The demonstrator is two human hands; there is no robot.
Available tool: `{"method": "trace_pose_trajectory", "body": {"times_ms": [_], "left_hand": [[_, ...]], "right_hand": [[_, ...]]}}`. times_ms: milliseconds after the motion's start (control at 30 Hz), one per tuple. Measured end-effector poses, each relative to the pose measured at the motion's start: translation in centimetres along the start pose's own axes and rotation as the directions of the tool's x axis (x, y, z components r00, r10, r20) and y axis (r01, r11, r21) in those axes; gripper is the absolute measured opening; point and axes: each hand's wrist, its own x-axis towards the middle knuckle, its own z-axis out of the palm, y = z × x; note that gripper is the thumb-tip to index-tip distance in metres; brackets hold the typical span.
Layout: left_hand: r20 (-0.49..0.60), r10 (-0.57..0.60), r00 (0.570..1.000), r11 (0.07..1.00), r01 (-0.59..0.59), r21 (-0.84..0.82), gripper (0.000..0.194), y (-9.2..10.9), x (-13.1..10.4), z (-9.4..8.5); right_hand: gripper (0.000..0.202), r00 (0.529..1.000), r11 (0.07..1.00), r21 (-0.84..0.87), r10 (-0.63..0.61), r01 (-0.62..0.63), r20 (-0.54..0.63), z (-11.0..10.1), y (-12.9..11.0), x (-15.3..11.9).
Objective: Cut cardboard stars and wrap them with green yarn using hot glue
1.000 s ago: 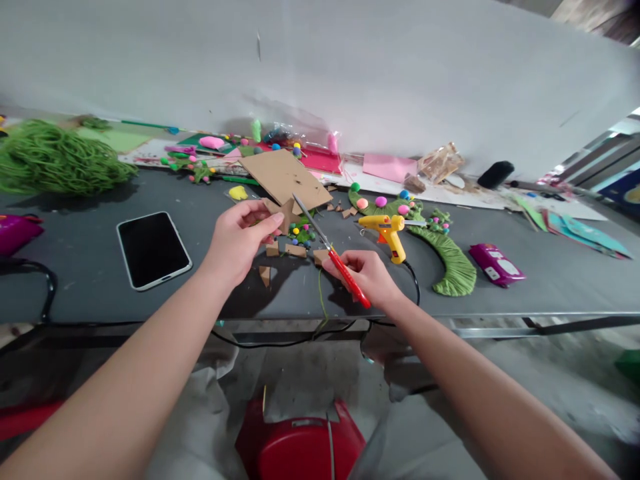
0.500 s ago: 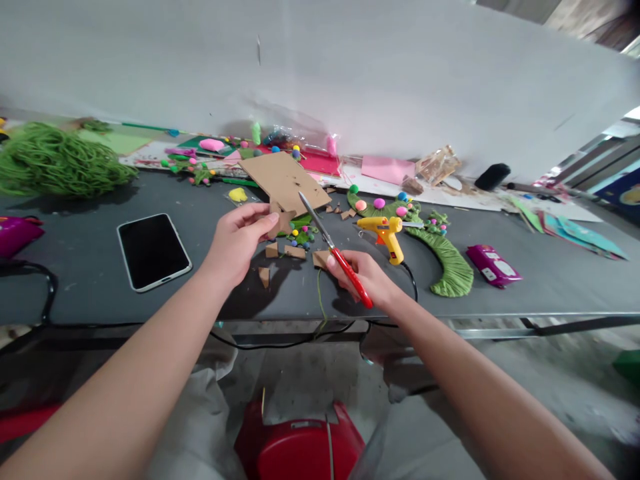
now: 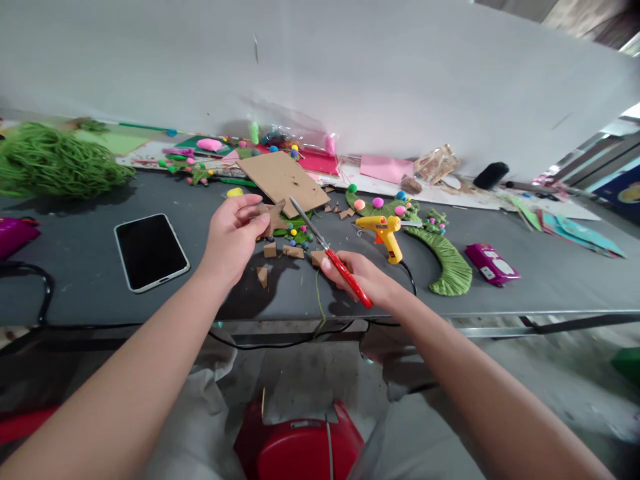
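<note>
My left hand (image 3: 235,233) pinches a small cut piece of brown cardboard (image 3: 275,217) with pointed corners. In my right hand (image 3: 357,273) is a pair of scissors (image 3: 345,273) with red handles, its blades together and pointing up and left, just right of the cardboard piece. Beneath the hands lie several cardboard scraps (image 3: 293,251) and green leaf-like bits with small coloured pompoms (image 3: 300,235). A larger cardboard sheet (image 3: 283,177) rests behind them. To the right, a yellow glue gun (image 3: 384,233) lies beside a curved, green yarn-wrapped shape (image 3: 447,263) bearing pompoms.
A phone (image 3: 151,252) lies to the left, with a heap of green yarn (image 3: 60,160) behind it. On the right sit a purple packet (image 3: 493,265) and coloured papers (image 3: 575,230). Craft supplies line the wall. A black cable (image 3: 280,345) hangs along the table's front edge.
My left hand has shifted slightly left and turned the cardboard piece, so more of it shows. The scissors stay in my right hand, almost still.
</note>
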Motion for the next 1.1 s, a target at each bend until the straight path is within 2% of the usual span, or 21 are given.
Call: {"method": "trace_pose_trajectory", "body": {"times_ms": [133,433,1100], "left_hand": [[-0.002,0.058,0.998,0.998,-0.058,0.035,0.033,-0.08,-0.15,-0.08],[-0.018,0.095,0.995,0.993,-0.094,0.071,0.031,0.15,-0.48,0.05],[-0.005,0.102,0.995,0.986,-0.100,0.132,0.036,-0.08,-0.67,0.43]], "right_hand": [[0.056,0.999,1.000,-0.015,-0.023,0.024,0.023,-0.08,0.31,0.11],[0.053,0.998,0.998,-0.045,-0.050,0.052,0.049,-0.12,-0.01,0.07],[0.057,0.999,0.998,-0.047,-0.038,0.039,0.020,-0.06,0.11,0.02]]}}
